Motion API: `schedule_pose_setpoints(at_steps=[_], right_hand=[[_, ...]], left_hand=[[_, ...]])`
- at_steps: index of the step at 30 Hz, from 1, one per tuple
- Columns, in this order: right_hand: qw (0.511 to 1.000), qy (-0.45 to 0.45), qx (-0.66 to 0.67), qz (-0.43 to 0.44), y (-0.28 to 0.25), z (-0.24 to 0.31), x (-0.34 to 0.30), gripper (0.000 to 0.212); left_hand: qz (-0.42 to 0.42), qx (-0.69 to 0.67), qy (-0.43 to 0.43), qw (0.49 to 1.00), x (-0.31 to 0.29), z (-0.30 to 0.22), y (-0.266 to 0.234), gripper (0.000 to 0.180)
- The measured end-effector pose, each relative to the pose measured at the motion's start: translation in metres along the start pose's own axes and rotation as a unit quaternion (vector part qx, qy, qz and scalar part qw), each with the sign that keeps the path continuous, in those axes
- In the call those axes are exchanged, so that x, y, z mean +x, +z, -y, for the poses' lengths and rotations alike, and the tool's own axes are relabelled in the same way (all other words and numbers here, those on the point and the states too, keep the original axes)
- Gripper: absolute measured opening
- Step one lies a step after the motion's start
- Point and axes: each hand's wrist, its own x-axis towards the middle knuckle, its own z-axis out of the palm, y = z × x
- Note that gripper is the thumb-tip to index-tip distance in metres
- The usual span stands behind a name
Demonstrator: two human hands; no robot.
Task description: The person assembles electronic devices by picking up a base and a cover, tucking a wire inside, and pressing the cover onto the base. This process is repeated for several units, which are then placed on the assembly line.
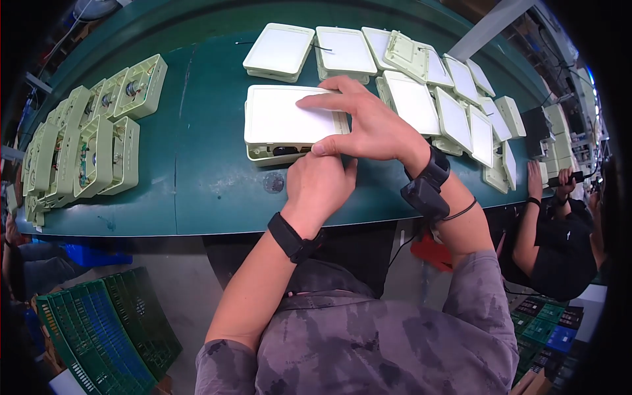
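A pale green rectangular housing (262,155) rests on the bench before me, under a cover with a smooth white panel (275,113). Between the two, a gap along the near side shows dark parts within. My right hand (378,125) grips the cover's right end, index finger lying across the panel and thumb at the near edge. Against the housing's near side, my left hand (318,187) is closed with its fingers curled. Its fingertips are mostly hidden, so what they hold cannot be made out.
Open housings with circuit parts (92,158) crowd the green bench's left end. Several white-panelled covers (408,102) lie at the back and right. A person's hand (535,181) works at the right end. Green crates (108,329) stand on the floor at left.
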Motion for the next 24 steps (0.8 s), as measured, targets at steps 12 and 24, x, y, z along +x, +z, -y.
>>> schedule_pose_setpoints(at_steps=[12,24], right_hand=[[0.998,0.009,0.022,0.052,-0.002,-0.007,0.006,0.064],[0.998,0.002,0.002,0.070,-0.002,-0.006,0.005,0.064]], left_hand=[[0.022,-0.002,0.007,1.000,0.000,0.001,-0.003,0.033],[0.066,-0.001,0.047,0.997,0.001,0.008,-0.007,0.030]])
